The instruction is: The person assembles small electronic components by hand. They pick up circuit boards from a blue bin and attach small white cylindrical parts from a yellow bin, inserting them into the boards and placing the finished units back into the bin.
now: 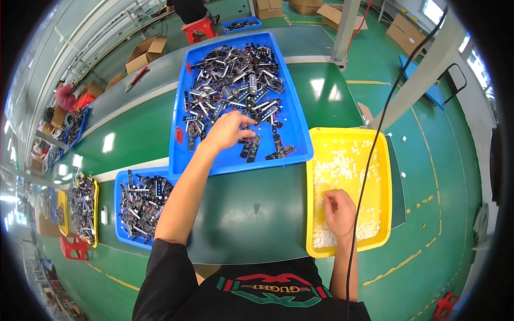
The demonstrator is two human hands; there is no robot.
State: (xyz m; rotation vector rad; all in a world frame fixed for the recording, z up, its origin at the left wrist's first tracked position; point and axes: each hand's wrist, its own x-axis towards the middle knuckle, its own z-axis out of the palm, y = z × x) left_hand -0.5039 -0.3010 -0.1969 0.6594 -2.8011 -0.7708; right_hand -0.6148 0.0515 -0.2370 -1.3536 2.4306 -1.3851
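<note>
Head view: left hand point(227, 130), fingers spread apart, rests on the dark strip parts point(235, 80) heaped in the large blue tray point(297, 136) at twelve o'clock. Right hand point(339, 212), fingertips pinched together, touches small white pieces point(342, 166) in the yellow tray point(385, 176) at three o'clock. A black cable point(369, 160) crosses that tray. A smaller blue tray point(120, 214) sits at nine o'clock.

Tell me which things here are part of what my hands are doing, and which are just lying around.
In use: left hand in big blue tray of dark parts; right hand in yellow tray of white pieces.
Lying about: smaller blue tray, cardboard boxes, red stool.
</note>
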